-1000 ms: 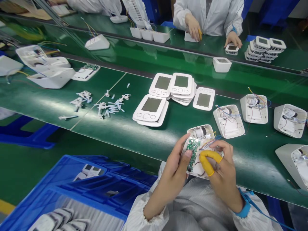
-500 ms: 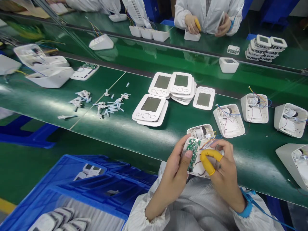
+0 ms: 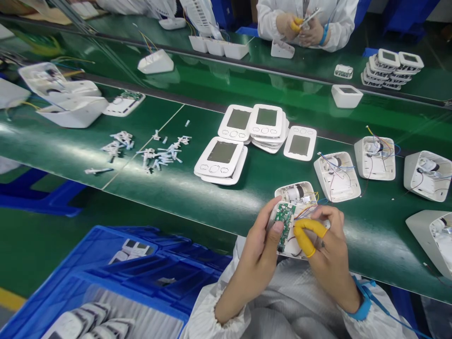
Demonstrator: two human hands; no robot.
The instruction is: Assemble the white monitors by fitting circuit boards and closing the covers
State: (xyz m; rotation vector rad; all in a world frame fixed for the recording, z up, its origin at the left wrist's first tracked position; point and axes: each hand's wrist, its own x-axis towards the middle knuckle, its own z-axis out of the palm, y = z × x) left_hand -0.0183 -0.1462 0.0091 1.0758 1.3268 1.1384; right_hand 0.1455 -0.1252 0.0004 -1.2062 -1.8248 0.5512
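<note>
My left hand grips a white panel with a green circuit board on its back, the thumb lying on the board. At the board's right edge, my right hand pinches a thin wire lead; yellow finger cots cover its thumb and index finger. The fingertips hide the plug end. Coloured wires run from the board toward an open white housing, which lies just behind the panel and has a silver-and-black cylinder, looking like a motor, inside.
Several open housings with wires stand at right. White display panels lie stacked mid-table, left of them small white-and-blue parts. Blue crates sit below the table edge. Across the green conveyor belt, a co-worker handles a part.
My hands stay nearly still, still working at the board's edge. White housings on the belt have shifted right. The co-worker's hands have come together around a part.
</note>
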